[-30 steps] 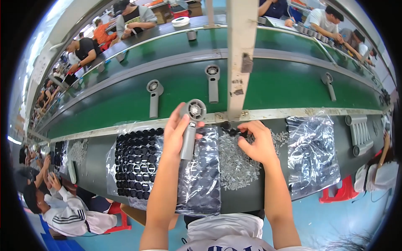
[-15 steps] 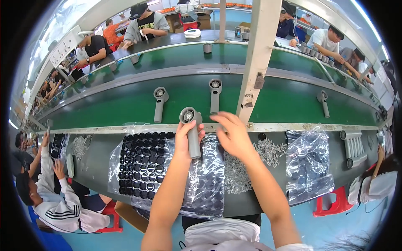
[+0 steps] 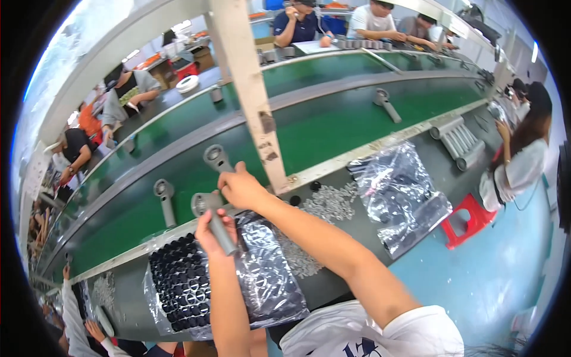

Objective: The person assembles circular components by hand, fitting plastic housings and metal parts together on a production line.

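My left hand (image 3: 209, 237) is closed round the handle of a grey handheld fan (image 3: 223, 235), which tilts over the front edge of the green belt. My right hand (image 3: 242, 188) reaches across to a second grey handheld fan (image 3: 216, 156) on the belt; its fingers are closed at the lower end of that handle, partly hiding it. A third handheld fan (image 3: 163, 199) lies farther left on the belt. Below my hands, rows of black round caps (image 3: 178, 279) sit on clear plastic, beside a plastic bag (image 3: 267, 276) of dark round parts.
A pale upright post (image 3: 253, 95) stands just beyond my right hand. Small clear pieces (image 3: 330, 203) are heaped on the grey bench, near another plastic bag (image 3: 398, 196). Grey tubular parts (image 3: 458, 143) and a red stool (image 3: 467, 220) are at right. Co-workers sit around the belt.
The view has swung to the right and tilted. My right hand, spread apart before, has closed at the handle of the fan on the belt. My left hand still holds its fan.
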The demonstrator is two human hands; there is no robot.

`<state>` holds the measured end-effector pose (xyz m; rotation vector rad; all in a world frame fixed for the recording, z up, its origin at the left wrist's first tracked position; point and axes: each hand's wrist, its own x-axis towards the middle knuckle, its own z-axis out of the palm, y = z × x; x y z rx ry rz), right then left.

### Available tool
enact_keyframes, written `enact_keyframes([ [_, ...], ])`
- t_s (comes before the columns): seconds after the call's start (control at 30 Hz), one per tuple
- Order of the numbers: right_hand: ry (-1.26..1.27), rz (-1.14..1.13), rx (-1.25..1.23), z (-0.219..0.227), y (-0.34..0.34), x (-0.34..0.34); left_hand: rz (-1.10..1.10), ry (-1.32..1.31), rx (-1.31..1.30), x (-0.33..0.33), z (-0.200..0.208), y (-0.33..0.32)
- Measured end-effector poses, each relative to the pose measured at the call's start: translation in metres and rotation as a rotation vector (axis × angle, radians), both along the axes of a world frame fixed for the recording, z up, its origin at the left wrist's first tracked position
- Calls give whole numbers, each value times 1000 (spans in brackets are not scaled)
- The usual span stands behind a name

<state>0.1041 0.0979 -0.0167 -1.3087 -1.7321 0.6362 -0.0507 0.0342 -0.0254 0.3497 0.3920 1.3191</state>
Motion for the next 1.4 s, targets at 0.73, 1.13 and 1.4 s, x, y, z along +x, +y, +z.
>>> enact_keyframes([
  [0.73,-575,-713,-165,-5,-275,294,9,58,93,2,2,2],
  [1.13,-289,-170,41,16,-185,170,13,281,277,18,12,-4],
  [1.4,-441,-179,33,-9,-152,148,-224,252,357,28,19,-15],
])
